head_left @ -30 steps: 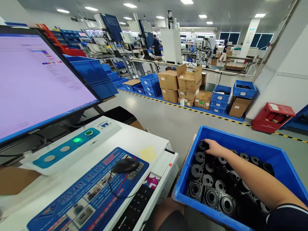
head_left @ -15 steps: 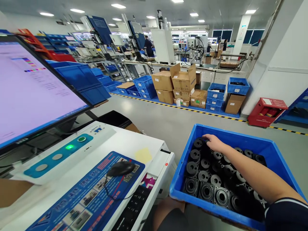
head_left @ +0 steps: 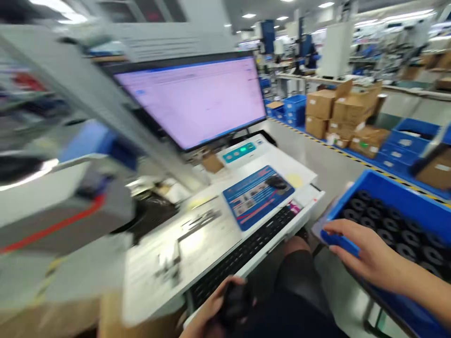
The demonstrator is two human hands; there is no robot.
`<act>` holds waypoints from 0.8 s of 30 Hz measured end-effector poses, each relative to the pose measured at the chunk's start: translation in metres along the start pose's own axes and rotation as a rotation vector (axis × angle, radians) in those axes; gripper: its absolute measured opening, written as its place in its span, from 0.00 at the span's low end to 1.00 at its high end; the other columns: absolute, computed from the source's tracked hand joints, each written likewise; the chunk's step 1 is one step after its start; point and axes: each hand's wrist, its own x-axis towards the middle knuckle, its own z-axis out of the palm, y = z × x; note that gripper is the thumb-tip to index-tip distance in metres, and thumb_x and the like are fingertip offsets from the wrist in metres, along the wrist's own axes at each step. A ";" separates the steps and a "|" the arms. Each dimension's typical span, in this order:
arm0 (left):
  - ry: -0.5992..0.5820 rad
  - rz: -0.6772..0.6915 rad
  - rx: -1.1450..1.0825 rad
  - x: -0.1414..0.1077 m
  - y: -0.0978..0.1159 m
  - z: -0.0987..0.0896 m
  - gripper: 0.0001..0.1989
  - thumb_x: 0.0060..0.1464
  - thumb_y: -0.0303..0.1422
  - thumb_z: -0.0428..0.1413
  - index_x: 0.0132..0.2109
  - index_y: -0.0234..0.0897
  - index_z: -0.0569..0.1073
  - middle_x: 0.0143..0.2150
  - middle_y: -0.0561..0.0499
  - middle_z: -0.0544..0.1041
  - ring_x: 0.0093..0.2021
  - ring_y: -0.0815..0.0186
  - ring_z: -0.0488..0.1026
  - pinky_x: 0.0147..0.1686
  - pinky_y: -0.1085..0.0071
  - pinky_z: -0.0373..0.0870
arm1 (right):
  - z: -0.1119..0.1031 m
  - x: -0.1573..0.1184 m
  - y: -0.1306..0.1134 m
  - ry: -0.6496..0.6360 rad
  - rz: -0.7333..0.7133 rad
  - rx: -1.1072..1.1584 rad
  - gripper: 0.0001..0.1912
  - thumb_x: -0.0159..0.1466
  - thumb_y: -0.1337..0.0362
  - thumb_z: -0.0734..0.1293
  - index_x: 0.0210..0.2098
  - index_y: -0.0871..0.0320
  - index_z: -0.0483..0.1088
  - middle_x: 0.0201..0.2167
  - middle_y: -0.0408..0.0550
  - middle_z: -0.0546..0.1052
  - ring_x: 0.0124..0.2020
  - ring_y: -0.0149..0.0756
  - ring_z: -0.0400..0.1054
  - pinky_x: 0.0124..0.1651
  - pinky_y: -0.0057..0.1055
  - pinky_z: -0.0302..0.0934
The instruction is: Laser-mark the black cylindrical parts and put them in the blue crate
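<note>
My left hand (head_left: 214,305) is low in the middle of the head view, just in front of the keyboard drawer. Its fingers are closed around a black part (head_left: 237,300), which is blurred, so its exact shape does not show. At the right, my right hand (head_left: 369,251) has its thumb and fingers around the near left rim of a blue crate (head_left: 340,240). Rows of round black metal parts (head_left: 391,225) with holes in their middles stand inside that crate.
A white desk carries a monitor (head_left: 200,98), a mouse (head_left: 276,182) on a blue mat (head_left: 246,199), and blurred metal tools (head_left: 200,220). The black keyboard (head_left: 246,244) lies in the open drawer. Cardboard boxes (head_left: 320,105) and blue crates stand beyond the floor tape.
The view has swung left, bringing the whole desk into sight. My right hand has moved from the parts inside the crate to its rim. My left hand now shows, holding a black part.
</note>
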 end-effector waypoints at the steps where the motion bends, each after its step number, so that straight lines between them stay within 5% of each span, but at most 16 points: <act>1: -0.116 -0.052 -0.282 -0.009 -0.001 -0.003 0.33 0.47 0.61 0.60 0.51 0.43 0.77 0.49 0.44 0.81 0.49 0.45 0.79 0.42 0.55 0.76 | 0.017 0.001 -0.007 -0.074 -0.016 0.054 0.24 0.63 0.61 0.72 0.59 0.42 0.74 0.54 0.50 0.78 0.54 0.50 0.73 0.59 0.49 0.69; 5: -0.408 -0.028 -0.837 -0.021 -0.001 -0.011 0.27 0.50 0.41 0.66 0.56 0.39 0.75 0.47 0.43 0.80 0.48 0.53 0.79 0.43 0.65 0.72 | 0.091 0.010 -0.035 -0.269 -0.059 0.241 0.29 0.59 0.60 0.76 0.60 0.41 0.73 0.58 0.50 0.76 0.60 0.55 0.69 0.64 0.56 0.64; 9: -0.423 0.053 -0.916 -0.037 -0.012 -0.027 0.28 0.54 0.40 0.62 0.59 0.35 0.71 0.49 0.39 0.79 0.47 0.54 0.78 0.44 0.64 0.71 | 0.169 0.010 -0.063 -0.338 -0.087 0.292 0.37 0.55 0.57 0.80 0.63 0.38 0.70 0.64 0.48 0.71 0.67 0.58 0.60 0.70 0.61 0.54; 11: -0.297 0.158 -0.861 -0.048 -0.023 -0.037 0.26 0.55 0.40 0.61 0.59 0.38 0.69 0.52 0.40 0.77 0.51 0.53 0.77 0.49 0.60 0.71 | 0.208 0.007 -0.074 -0.301 -0.047 0.319 0.39 0.53 0.54 0.81 0.63 0.39 0.70 0.65 0.49 0.69 0.68 0.59 0.59 0.70 0.61 0.53; 13: -0.046 0.363 -0.656 -0.059 -0.037 -0.047 0.21 0.56 0.37 0.61 0.57 0.42 0.69 0.57 0.41 0.73 0.58 0.52 0.72 0.56 0.56 0.69 | 0.246 0.004 -0.084 -0.261 0.040 0.397 0.38 0.54 0.51 0.79 0.63 0.42 0.69 0.63 0.51 0.71 0.64 0.58 0.64 0.67 0.59 0.59; 17: 0.470 0.843 0.055 -0.073 -0.070 -0.062 0.27 0.55 0.26 0.61 0.60 0.47 0.65 0.66 0.40 0.62 0.67 0.48 0.63 0.62 0.46 0.65 | 0.302 0.003 -0.103 -0.409 0.204 0.697 0.32 0.60 0.44 0.74 0.61 0.46 0.69 0.57 0.53 0.76 0.58 0.52 0.71 0.62 0.52 0.66; 20: 0.544 1.062 0.448 -0.076 -0.091 -0.069 0.40 0.53 0.19 0.58 0.69 0.45 0.56 0.68 0.35 0.60 0.68 0.47 0.62 0.61 0.44 0.69 | 0.325 0.008 -0.117 -0.503 0.273 0.777 0.30 0.60 0.43 0.74 0.58 0.46 0.71 0.57 0.51 0.76 0.61 0.51 0.69 0.64 0.51 0.63; 24: 0.579 1.101 0.510 -0.075 -0.105 -0.078 0.50 0.55 0.18 0.55 0.76 0.39 0.34 0.70 0.30 0.60 0.70 0.48 0.61 0.62 0.46 0.71 | 0.342 0.022 -0.128 -0.600 0.325 0.697 0.28 0.62 0.44 0.72 0.56 0.49 0.72 0.55 0.51 0.77 0.57 0.50 0.71 0.64 0.51 0.62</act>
